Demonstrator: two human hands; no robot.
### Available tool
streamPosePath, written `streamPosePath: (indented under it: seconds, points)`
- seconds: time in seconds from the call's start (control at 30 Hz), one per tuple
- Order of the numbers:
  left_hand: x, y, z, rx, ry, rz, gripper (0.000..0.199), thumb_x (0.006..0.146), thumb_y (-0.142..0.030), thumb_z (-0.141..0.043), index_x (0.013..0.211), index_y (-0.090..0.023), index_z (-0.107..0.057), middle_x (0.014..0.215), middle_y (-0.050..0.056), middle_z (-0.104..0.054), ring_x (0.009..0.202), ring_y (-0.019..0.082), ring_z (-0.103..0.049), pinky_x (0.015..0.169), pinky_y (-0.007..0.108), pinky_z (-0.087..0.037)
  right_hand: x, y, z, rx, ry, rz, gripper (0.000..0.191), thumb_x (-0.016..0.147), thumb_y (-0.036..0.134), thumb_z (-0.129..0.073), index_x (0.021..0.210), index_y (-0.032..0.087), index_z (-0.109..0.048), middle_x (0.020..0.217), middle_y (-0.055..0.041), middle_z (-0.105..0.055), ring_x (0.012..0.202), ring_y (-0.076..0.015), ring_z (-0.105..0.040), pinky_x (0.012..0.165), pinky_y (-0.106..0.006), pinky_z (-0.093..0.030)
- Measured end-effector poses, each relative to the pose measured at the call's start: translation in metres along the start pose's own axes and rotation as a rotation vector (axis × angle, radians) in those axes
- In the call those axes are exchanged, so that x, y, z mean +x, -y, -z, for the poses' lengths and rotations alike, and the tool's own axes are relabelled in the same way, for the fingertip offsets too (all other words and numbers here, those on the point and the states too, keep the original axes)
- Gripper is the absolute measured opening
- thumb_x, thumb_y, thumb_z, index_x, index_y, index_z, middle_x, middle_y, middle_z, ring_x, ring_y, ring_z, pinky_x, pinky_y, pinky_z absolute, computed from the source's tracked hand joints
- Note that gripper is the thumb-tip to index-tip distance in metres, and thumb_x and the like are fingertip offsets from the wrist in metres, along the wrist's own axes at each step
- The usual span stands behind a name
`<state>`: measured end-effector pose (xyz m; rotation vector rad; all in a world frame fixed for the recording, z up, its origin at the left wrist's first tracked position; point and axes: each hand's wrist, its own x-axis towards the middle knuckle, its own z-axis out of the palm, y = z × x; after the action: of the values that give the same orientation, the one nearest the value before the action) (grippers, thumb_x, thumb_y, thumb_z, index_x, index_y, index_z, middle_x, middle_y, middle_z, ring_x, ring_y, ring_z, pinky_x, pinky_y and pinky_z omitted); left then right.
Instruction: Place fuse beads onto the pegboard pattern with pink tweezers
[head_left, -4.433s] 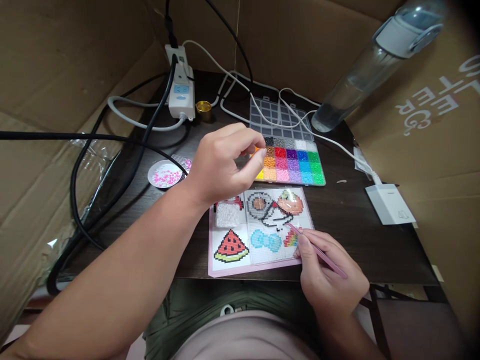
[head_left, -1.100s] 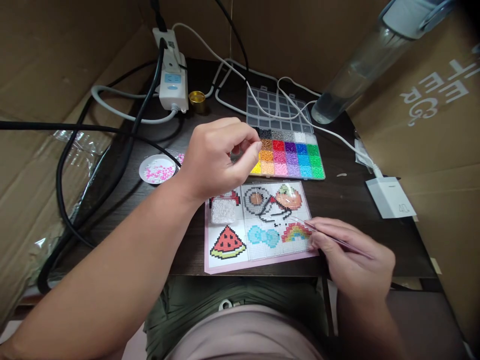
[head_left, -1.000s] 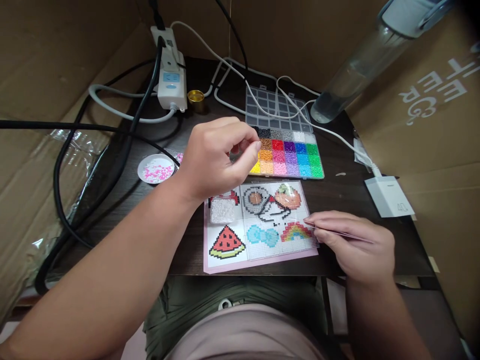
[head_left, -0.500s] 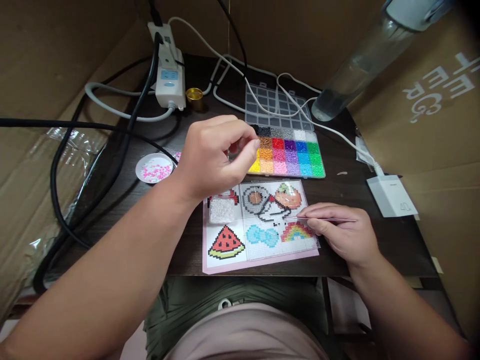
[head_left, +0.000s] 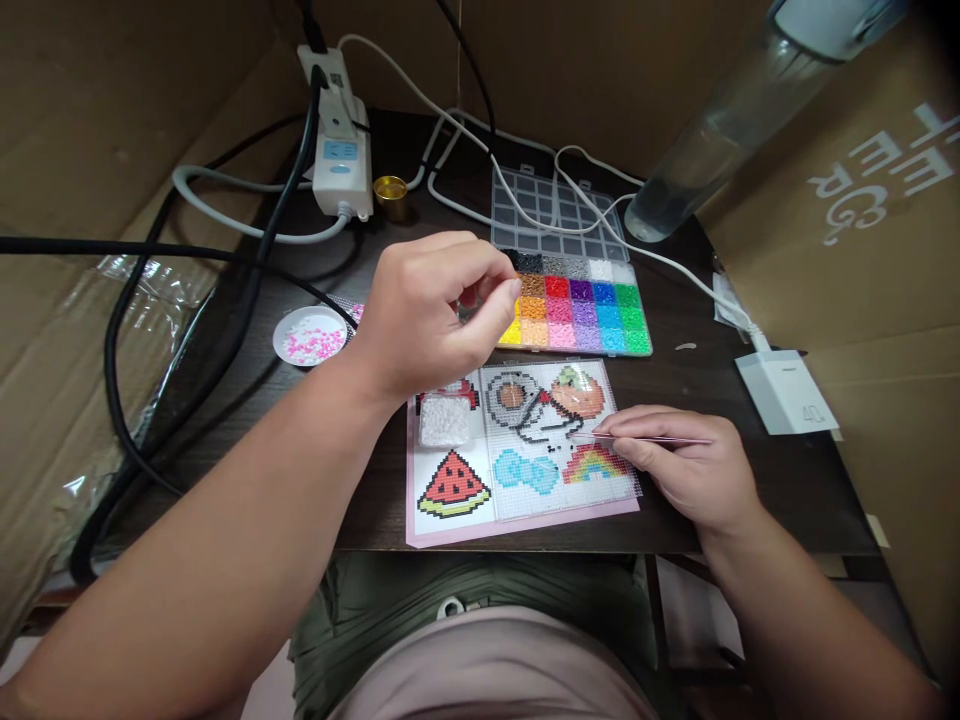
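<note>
My right hand [head_left: 679, 458] grips slim pinkish tweezers [head_left: 660, 439], their tips over a clear pegboard [head_left: 525, 508]. On that board, black and red beads form an outline [head_left: 551, 437], and the tips touch or hover at its right side. The board overlies a printed pattern sheet [head_left: 454, 528] with a watermelon slice, a rainbow and other pictures. A small clear box of white beads [head_left: 444, 419] sits on the sheet's left half. My left hand [head_left: 442, 300] is raised above it, thumb and fingers pinched together; whatever they may hold is hidden. Behind it lies an open bead case [head_left: 592, 310] sorted by colour.
A white dish [head_left: 309, 337] of pink and white beads stands at left. Further back are a gold cup [head_left: 391, 198] and a power strip [head_left: 341, 160] with trailing cables. A white charger [head_left: 784, 390] and a tall clear bottle [head_left: 727, 130] stand at right. Cardboard walls surround the table.
The view has shifted very slightly. Both hands keep their places, and the tweezers remain at the right side of the bead outline.
</note>
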<state>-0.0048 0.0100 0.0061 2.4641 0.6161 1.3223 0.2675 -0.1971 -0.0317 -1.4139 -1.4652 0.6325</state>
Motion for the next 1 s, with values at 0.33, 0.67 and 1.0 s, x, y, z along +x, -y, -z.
streamPosePath:
  seconds: [0.33,0.67,1.0]
  points:
    - [0.0,0.0,0.0,0.001,-0.012,-0.028,0.023,0.112,-0.024,-0.066,0.091,-0.025,-0.076,0.077,0.0,-0.073,0.065,0.014,-0.057,0.069,0.037,-0.055,0.002,0.003,0.0,0.032,0.027,0.051,0.011,0.102,0.027,-0.106,0.093,0.033,-0.103,0.089,-0.0042,-0.098,0.08,-0.0233,-0.097,0.078,-0.027,-0.081]
    - [0.002,0.001,0.0,-0.03,-0.024,-0.018,0.023,0.109,-0.023,-0.067,0.087,-0.025,-0.073,0.074,0.0,-0.071,0.064,0.014,-0.057,0.069,0.038,-0.054,0.001,0.006,0.004,0.096,0.011,-0.023,0.014,0.102,0.047,-0.11,0.094,0.037,-0.104,0.09,-0.0051,-0.098,0.08,-0.0234,-0.098,0.078,-0.024,-0.08]
    - [0.001,0.002,0.0,-0.019,-0.027,-0.024,0.023,0.109,-0.024,-0.067,0.088,-0.024,-0.073,0.074,0.0,-0.071,0.064,0.014,-0.055,0.066,0.037,-0.052,0.003,0.011,0.005,0.105,0.132,-0.004,0.011,0.104,0.047,-0.108,0.1,0.037,-0.106,0.09,-0.0064,-0.098,0.078,-0.0236,-0.097,0.076,-0.024,-0.08]
